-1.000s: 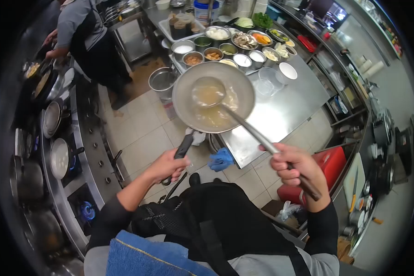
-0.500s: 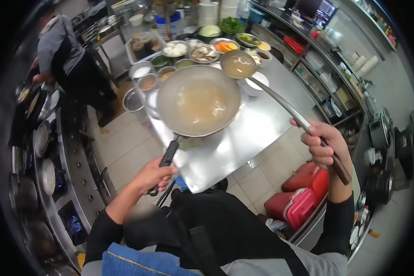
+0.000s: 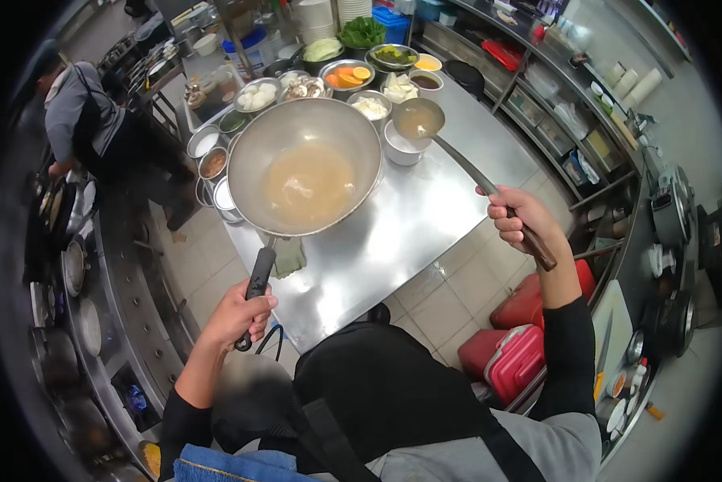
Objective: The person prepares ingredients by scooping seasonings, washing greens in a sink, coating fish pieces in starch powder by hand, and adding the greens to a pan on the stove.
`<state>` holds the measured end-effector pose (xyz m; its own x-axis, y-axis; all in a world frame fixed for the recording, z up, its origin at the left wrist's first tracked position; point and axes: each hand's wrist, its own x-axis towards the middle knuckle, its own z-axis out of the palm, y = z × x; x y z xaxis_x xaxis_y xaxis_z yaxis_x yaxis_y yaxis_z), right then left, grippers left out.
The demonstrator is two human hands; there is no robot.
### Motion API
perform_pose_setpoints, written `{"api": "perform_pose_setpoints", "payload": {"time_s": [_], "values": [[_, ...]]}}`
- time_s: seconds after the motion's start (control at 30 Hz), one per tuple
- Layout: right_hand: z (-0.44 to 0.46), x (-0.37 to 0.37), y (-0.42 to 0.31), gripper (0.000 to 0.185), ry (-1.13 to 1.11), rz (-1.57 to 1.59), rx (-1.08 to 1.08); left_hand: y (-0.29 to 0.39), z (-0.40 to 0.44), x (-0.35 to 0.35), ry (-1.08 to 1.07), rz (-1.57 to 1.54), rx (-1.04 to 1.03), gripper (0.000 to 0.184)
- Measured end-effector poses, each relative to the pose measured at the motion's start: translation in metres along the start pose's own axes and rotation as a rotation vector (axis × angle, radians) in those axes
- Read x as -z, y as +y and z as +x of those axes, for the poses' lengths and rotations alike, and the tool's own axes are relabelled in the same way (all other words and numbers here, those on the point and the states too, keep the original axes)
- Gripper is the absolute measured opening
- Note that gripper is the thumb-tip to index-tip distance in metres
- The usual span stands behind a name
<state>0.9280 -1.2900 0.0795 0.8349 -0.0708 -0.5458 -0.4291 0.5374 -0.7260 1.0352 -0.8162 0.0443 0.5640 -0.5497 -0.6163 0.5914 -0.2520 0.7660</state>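
Note:
My left hand [image 3: 236, 315] is wrapped round the black handle of a wok [image 3: 248, 153], which is held over the metal table. A pool of cloudy, pale brown liquid [image 3: 309, 185] lies in the bottom of the wok. In my right hand [image 3: 524, 218] is the long handle of a ladle [image 3: 419, 120]; its bowl holds some similar liquid. The ladle's bowl hangs to the right of the wok, apart from it, over a white bowl [image 3: 401, 151] on the table. A folded green cloth [image 3: 290, 257] lies under the wok's handle side.
On the metal table [image 3: 425, 217], bowls of orange slices [image 3: 349, 76], leafy greens [image 3: 361, 33] and other ingredients crowd the far side. A stove [image 3: 128, 321] with a lit burner runs along the left, where another person [image 3: 88, 120] works. Red containers [image 3: 513, 361] stand at lower right.
The wok has shifted left in view and tilted so more of its inside shows. My right hand and the ladle have moved slightly up and left in view.

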Motion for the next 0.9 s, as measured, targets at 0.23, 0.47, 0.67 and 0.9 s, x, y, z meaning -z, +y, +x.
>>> {"api": "perform_pose_setpoints", "payload": {"time_s": [0.23,0.47,0.67,0.9], "values": [[0.010,0.011,0.004,0.007,0.134,-0.247,0.000,0.019,0.018,-0.013,0.052,0.017,0.002,0.018],[0.004,0.017,0.027,0.041,0.237,-0.696,0.089,0.042,0.045,-0.027,0.057,0.080,-0.016,0.017],[-0.009,0.025,0.069,0.052,0.550,-1.356,0.463,0.059,0.080,-0.038,0.024,0.106,-0.046,0.019],[-0.032,0.051,0.114,0.043,0.675,-0.747,0.392,0.066,0.117,-0.041,-0.018,0.179,-0.103,0.020]]}}
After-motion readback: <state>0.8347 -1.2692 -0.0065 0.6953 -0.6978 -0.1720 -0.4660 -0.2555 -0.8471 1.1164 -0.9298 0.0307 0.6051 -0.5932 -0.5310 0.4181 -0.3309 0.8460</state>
